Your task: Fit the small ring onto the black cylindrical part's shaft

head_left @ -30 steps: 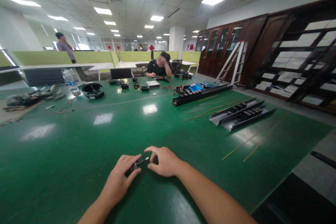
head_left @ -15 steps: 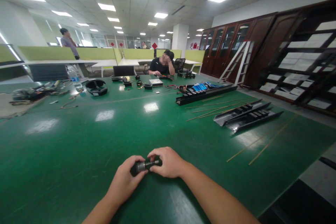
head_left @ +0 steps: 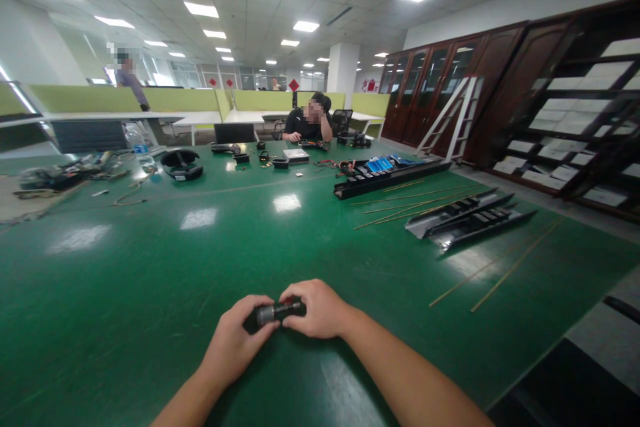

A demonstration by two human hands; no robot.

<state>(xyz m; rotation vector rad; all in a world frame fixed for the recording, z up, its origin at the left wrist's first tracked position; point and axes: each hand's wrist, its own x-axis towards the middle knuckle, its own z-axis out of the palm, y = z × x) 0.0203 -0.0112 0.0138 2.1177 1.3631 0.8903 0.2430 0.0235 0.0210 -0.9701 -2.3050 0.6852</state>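
Over the near part of the green table, my left hand is closed round a short cylinder with a silver band and a dark left end. My right hand pinches the dark tube-like part at its right end between thumb and fingers. The two parts lie in line and appear to meet between my hands. The right tip and the left end are partly covered by my fingers. What kind of device it is cannot be made out.
Black metal channels and thin rods lie to the right. Farther back are a blue-topped channel, a black headset, small black boxes and a heap of parts. A person sits across the table.
The thin bright shaft between my hands is now covered by the dark part at my right fingers. Both hands stay nearly in place; the view has shifted slightly.
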